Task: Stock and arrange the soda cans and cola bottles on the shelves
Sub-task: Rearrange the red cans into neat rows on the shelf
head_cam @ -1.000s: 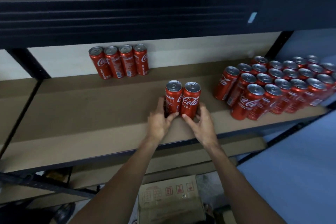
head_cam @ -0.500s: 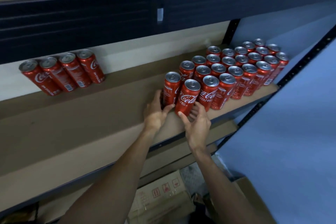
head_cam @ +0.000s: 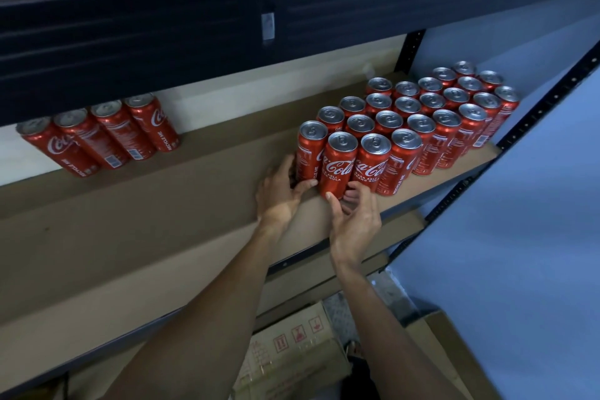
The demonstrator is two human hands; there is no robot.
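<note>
Left hand (head_cam: 279, 191) grips the base of the left can (head_cam: 310, 153), thumb across its front and fingers round its far side. Right hand (head_cam: 355, 221) grips the base of the front can (head_cam: 337, 169), thumb on its front and fingers curled in at its right side. The hands are close together but apart, each clamped on its own can.

Both cans stand upright near the shelf (head_cam: 146, 204) front edge, touching each other. The front can touches the left end of the can block (head_cam: 422, 130), which fills the right end of the shelf in tight rows.

One second earlier the pair stood at mid-shelf, well apart from the block. Half a second earlier it had reached the block's left end, and it now sits flush against it. The grip of both hands is unchanged.

A four-can row (head_cam: 97, 136) stands against the back of the shelf at left, well apart from the block. A dark beam (head_cam: 194, 26) runs above. A cardboard box (head_cam: 292, 351) lies below the shelf, between the forearms. A blue wall (head_cam: 519, 237) fills the right side.
</note>
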